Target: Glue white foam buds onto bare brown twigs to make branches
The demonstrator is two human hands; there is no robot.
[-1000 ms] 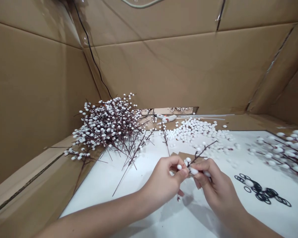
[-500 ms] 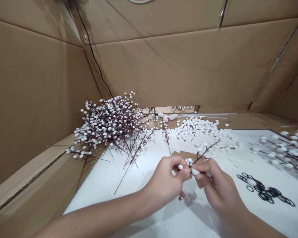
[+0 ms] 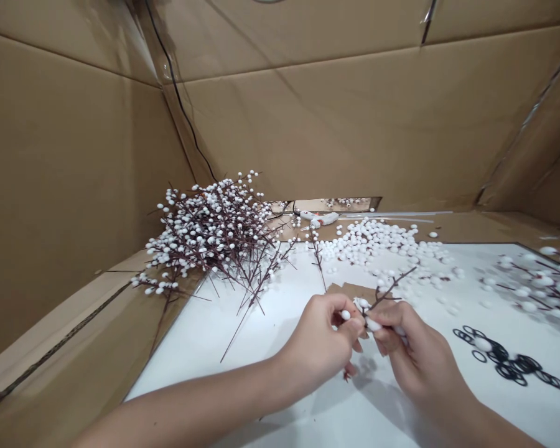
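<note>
Cardboard walls [image 3: 308, 130] behind a white board [image 3: 266, 326]. Got my left hand [image 3: 329, 339] and right hand [image 3: 415, 348] both pinching one dark white-berried twig [image 3: 392, 288].

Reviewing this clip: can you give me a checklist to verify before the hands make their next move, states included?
1. Brown twig held between left hand and right hand: ok.
2. White berry at right hand's pinch: ok.
3. Berry's join to twig: cannot tell, hands cover it.
4. Black rings free of berries: not ok, stray berry among them.
5. Glue gun switched off: cannot tell.
</note>
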